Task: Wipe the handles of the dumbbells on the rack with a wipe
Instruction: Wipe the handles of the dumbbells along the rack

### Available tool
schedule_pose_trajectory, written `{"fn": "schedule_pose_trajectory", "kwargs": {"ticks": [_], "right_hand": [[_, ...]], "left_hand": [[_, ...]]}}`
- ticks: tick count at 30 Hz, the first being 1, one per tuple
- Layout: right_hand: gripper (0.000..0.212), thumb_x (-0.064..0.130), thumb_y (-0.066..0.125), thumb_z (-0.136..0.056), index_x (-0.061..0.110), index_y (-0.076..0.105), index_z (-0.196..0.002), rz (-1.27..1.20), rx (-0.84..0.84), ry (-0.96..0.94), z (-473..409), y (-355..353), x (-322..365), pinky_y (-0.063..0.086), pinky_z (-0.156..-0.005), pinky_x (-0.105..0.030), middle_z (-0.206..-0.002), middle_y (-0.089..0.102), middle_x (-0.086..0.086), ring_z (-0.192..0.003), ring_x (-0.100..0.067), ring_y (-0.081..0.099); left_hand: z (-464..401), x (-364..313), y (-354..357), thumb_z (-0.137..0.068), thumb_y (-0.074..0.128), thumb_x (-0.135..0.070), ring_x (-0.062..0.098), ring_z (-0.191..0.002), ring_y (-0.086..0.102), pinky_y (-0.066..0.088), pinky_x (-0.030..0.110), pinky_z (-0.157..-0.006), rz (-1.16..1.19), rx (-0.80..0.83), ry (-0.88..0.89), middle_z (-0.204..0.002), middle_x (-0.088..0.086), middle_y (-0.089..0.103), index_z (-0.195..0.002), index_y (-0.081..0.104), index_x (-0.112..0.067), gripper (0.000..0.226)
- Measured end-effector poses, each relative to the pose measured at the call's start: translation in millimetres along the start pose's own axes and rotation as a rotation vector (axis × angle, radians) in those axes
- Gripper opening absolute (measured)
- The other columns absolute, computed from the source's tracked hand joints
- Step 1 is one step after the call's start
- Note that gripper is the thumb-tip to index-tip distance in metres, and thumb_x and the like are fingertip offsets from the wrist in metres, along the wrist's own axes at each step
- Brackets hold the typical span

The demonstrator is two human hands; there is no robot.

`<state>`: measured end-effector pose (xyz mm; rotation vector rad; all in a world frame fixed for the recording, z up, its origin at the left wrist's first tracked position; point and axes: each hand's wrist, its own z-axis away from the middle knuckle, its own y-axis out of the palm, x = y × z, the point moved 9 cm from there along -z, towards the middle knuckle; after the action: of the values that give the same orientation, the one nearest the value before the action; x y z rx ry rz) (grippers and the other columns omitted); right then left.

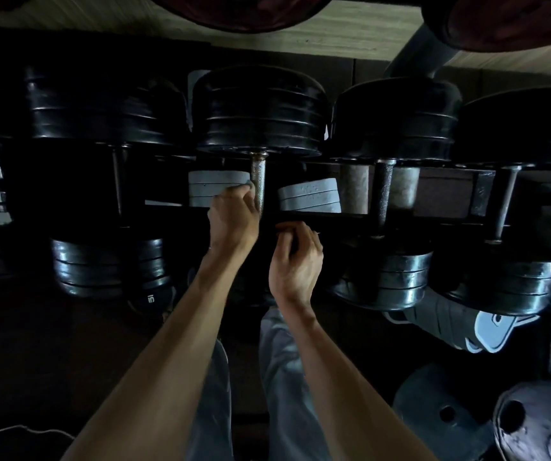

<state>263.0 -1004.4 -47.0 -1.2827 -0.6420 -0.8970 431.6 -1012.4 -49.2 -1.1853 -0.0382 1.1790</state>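
The left hand (232,216) covered the low part of the middle dumbbell handle (258,181), and only a tiny corner of the wipe (250,185) peeked out past its fingers. The right hand (295,261) hid the near weight of that dumbbell. The left side of the rack (433,218) was too dark to make out. Both arms ran off the bottom edge.
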Motion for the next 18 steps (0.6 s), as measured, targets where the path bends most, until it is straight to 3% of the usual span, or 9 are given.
{"fn": "schedule_pose_trajectory", "kwargs": {"ticks": [3,8,14,18], "right_hand": [[0.028,0.02,0.042,-0.085,0.014,0.069,-0.081,-0.005,-0.007,-0.008,0.2,-0.9,0.1,0.051,-0.079,-0.043,-0.078,0.069,0.005,-0.077,-0.015,0.058],[0.028,0.02,0.042,-0.084,0.013,0.069,-0.08,-0.019,-0.025,-0.015,-0.5,-2.2,0.3,0.05,-0.079,-0.038,-0.078,0.069,0.005,-0.077,-0.016,0.059],[0.03,0.022,0.041,-0.085,0.014,0.069,-0.082,-0.029,-0.027,0.008,0.8,-1.4,0.9,0.046,-0.081,-0.03,-0.079,0.069,0.005,-0.078,-0.015,0.058],[0.025,0.018,0.044,-0.088,0.016,0.068,-0.082,-0.027,-0.032,0.032,2.5,-2.2,-2.8,0.049,-0.079,-0.032,-0.077,0.068,0.008,-0.08,-0.013,0.059]], "left_hand": [[-19.4,11.4,1.5,-0.101,0.051,-0.023,0.022,-0.084,0.067,0.047,0.029,-0.078,0.104,0.108,-0.042,-0.085,0.011,0.071,-0.088,0.072,-0.008,0.029],[-2.7,10.7,-5.0,-0.101,0.05,-0.02,0.026,-0.11,0.064,0.037,0.016,-0.077,0.02,0.117,0.012,-0.115,0.013,0.071,-0.121,0.069,-0.008,0.029],[-8.3,7.6,-3.7,-0.101,0.05,-0.021,0.031,-0.099,0.065,0.047,0.029,-0.081,0.049,0.142,-0.024,-0.102,0.022,0.07,-0.109,0.069,0.004,0.033],[8.5,7.0,-8.9,-0.102,0.049,-0.025,0.034,-0.107,0.064,0.05,0.036,-0.089,-0.024,0.132,0.024,-0.113,0.018,0.07,-0.116,0.071,-0.007,0.031]]}}
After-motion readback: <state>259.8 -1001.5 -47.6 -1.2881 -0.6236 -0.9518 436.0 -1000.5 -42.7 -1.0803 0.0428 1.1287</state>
